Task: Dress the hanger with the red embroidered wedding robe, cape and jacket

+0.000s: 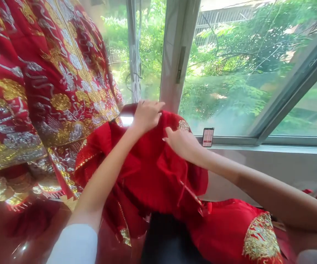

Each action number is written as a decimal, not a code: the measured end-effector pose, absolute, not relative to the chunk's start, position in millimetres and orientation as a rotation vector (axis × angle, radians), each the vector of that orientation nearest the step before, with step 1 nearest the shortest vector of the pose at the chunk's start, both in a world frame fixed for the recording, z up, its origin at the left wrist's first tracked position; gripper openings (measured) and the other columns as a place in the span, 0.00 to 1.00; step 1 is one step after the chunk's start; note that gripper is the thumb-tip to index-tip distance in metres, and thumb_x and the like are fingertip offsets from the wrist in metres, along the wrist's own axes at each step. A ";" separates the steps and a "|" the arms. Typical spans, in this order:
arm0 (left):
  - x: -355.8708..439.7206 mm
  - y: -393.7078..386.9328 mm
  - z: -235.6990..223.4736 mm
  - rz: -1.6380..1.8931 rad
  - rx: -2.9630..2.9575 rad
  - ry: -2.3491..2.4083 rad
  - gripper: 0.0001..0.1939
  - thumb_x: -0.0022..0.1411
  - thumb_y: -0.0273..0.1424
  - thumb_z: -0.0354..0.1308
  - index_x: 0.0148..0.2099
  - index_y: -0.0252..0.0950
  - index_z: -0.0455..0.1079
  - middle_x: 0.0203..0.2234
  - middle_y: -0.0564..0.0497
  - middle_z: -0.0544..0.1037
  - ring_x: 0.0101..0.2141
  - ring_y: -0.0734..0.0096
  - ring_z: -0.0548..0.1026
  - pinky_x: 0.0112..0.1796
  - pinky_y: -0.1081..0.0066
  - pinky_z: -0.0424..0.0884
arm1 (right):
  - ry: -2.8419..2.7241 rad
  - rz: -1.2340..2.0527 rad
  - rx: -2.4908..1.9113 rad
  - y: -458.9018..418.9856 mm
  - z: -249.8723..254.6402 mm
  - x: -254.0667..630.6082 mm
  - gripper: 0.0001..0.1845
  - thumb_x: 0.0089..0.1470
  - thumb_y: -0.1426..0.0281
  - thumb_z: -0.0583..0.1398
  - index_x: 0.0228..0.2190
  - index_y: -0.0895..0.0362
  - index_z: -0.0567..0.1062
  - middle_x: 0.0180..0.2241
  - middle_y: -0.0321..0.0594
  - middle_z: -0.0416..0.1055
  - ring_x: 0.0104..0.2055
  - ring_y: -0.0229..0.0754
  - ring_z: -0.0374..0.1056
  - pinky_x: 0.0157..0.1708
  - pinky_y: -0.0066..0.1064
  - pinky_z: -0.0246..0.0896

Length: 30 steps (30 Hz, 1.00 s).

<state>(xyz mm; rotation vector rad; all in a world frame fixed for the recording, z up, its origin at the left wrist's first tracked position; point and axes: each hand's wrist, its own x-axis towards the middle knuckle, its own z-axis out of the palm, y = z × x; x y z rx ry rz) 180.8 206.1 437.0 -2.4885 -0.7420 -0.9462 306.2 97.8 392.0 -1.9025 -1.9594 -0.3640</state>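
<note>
A red jacket (150,176) with gold sequin trim spreads out in front of me, its inner side facing up. My left hand (146,116) is closed on the upper edge near the neck, fingers bent over the cloth. Just right of it, my right hand (181,143) pinches the front edge of the jacket with thumb and curled fingers. A dark curved piece, perhaps a hanger end, shows at the left shoulder. The fingertips of both hands are partly hidden by cloth. Below right lies more red cloth (219,227) with a gold embroidered patch (261,234).
Large red garments (73,73) covered in gold and silver embroidery hang close on my left. A phone (208,137) leans upright on the sill beneath the sliding windows (230,91). Something black (166,238) stands below the jacket. Trees show outside.
</note>
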 end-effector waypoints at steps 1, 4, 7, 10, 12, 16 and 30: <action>168.4 203.5 443.3 -0.994 -2.561 -0.675 0.18 0.63 0.24 0.49 0.54 0.35 0.69 0.50 0.43 0.73 0.50 0.58 0.70 0.52 0.58 0.61 | -1.945 -0.353 -1.881 104.1 393.8 310.2 0.12 0.58 0.63 0.58 0.26 0.56 0.69 0.21 0.44 0.67 0.25 0.45 0.66 0.25 0.32 0.49; 117.4 194.0 460.9 -1.190 -2.586 -0.693 0.18 0.63 0.25 0.47 0.52 0.35 0.70 0.52 0.46 0.71 0.53 0.64 0.68 0.55 0.64 0.61 | -1.819 -0.375 -1.714 130.6 423.6 325.1 0.15 0.57 0.59 0.58 0.26 0.56 0.71 0.25 0.43 0.69 0.28 0.42 0.66 0.27 0.31 0.50; 62.9 186.6 461.7 -1.238 -2.487 -1.035 0.17 0.63 0.33 0.51 0.51 0.34 0.71 0.49 0.44 0.74 0.51 0.57 0.70 0.55 0.59 0.62 | -1.885 -0.289 -1.463 162.7 453.8 326.5 0.09 0.51 0.64 0.63 0.29 0.56 0.73 0.29 0.40 0.72 0.31 0.40 0.65 0.30 0.30 0.54; 27.7 182.3 444.5 -1.132 -2.660 -1.344 0.24 0.62 0.44 0.51 0.51 0.33 0.71 0.46 0.41 0.77 0.45 0.53 0.73 0.49 0.57 0.67 | -2.080 0.053 -1.296 188.3 459.7 310.7 0.12 0.54 0.64 0.61 0.23 0.58 0.70 0.23 0.36 0.69 0.26 0.34 0.62 0.28 0.27 0.53; 17.6 177.4 432.0 -1.100 -2.791 -1.355 0.28 0.61 0.49 0.51 0.53 0.33 0.71 0.48 0.42 0.77 0.46 0.53 0.74 0.49 0.59 0.68 | -2.075 0.272 -1.259 196.7 454.6 298.6 0.17 0.57 0.65 0.58 0.20 0.58 0.65 0.18 0.33 0.64 0.21 0.30 0.58 0.25 0.26 0.51; 10.9 163.5 418.6 -1.089 -2.632 -1.320 0.30 0.54 0.51 0.59 0.51 0.35 0.73 0.44 0.44 0.78 0.43 0.52 0.74 0.46 0.61 0.68 | -1.930 0.407 -1.216 198.1 446.7 288.6 0.18 0.58 0.70 0.58 0.18 0.59 0.63 0.15 0.28 0.56 0.19 0.27 0.51 0.21 0.24 0.45; 21.9 218.8 449.3 -1.572 -2.348 -1.478 0.28 0.65 0.46 0.48 0.19 0.38 0.44 0.15 0.56 0.46 0.19 0.78 0.47 0.24 0.71 0.52 | -1.898 0.451 -1.279 202.5 446.6 290.5 0.21 0.55 0.61 0.62 0.18 0.57 0.64 0.13 0.30 0.52 0.17 0.29 0.48 0.18 0.26 0.48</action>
